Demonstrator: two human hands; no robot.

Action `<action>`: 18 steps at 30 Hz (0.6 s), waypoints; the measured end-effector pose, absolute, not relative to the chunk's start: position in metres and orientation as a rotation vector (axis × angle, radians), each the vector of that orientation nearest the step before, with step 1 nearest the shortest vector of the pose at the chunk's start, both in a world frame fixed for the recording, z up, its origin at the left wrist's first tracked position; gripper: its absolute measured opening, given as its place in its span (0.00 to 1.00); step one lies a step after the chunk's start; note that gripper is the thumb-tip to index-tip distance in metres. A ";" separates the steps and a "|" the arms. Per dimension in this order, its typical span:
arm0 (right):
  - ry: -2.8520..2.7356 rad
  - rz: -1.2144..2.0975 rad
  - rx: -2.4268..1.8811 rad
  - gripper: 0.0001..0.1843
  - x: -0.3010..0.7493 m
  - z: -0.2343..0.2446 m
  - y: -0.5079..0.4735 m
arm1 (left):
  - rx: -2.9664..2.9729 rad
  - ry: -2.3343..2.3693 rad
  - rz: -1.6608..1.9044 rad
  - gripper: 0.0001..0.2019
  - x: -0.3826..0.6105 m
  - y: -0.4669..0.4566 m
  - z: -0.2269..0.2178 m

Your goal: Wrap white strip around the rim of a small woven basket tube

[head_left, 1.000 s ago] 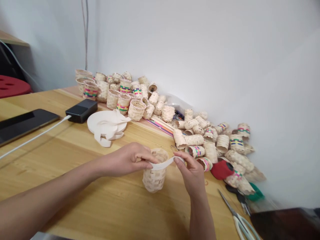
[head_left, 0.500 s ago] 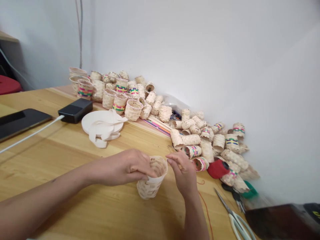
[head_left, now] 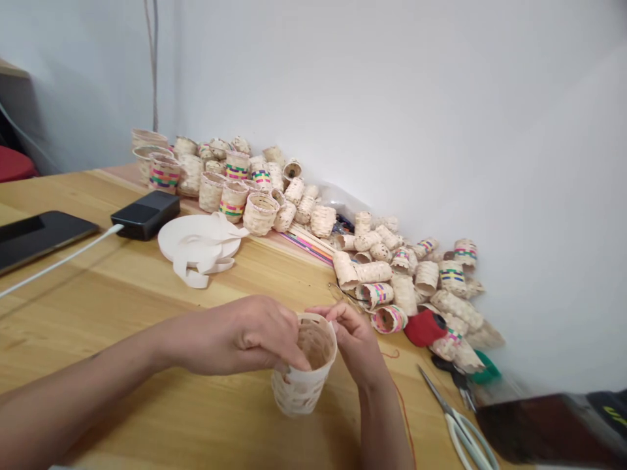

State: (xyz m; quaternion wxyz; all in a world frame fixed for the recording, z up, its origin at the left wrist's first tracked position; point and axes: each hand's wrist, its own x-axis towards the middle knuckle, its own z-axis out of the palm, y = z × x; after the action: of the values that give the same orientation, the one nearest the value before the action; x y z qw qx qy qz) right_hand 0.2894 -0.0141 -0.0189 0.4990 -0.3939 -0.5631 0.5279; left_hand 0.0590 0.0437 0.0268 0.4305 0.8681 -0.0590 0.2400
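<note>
A small woven bark basket [head_left: 300, 393] stands tilted on its base in front of me, with a white band [head_left: 306, 373] wrapped around its upper rim. My left hand [head_left: 245, 336] grips the near side of the rim, its fingertips reaching inside the basket. My right hand [head_left: 353, 343] pinches the far side of the rim. The end of the band is hidden under my fingers. A thin red thread [head_left: 402, 408] trails across the wood beside my right wrist.
Several woven baskets and tubes, some with coloured bands, are heaped along the wall [head_left: 392, 130] on the wooden table [head_left: 98, 326]. A white tape roll [head_left: 198, 238], power bank [head_left: 145, 215], phone [head_left: 39, 238], scissors [head_left: 453, 418] and red pincushion [head_left: 425, 328] lie around.
The band now runs fully around the rim, with its loose end no longer showing. My hands have closed in on the rim, and the basket has tilted toward me, showing more of its inside.
</note>
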 end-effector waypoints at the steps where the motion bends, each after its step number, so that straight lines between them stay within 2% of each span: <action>1: -1.330 1.323 -0.907 0.07 0.289 -0.020 -0.015 | 2.146 -0.157 0.610 0.12 0.058 0.045 0.027; 9: -1.234 1.284 -0.884 0.12 0.289 -0.028 -0.012 | 2.141 -0.015 0.760 0.08 0.058 0.051 0.027; 13: -1.297 1.163 -0.901 0.14 0.294 -0.027 -0.012 | 2.151 0.352 0.988 0.16 0.062 0.053 0.020; 18: -1.440 0.949 -0.978 0.15 0.302 -0.026 -0.010 | 2.114 0.529 0.972 0.11 0.064 0.057 0.017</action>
State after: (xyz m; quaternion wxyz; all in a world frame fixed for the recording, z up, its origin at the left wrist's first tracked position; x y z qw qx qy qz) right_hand 0.3023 -0.0103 -0.0257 0.5476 -0.4127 -0.6078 0.4006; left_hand 0.0644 0.0568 0.0174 0.3687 0.8236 0.2061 0.3785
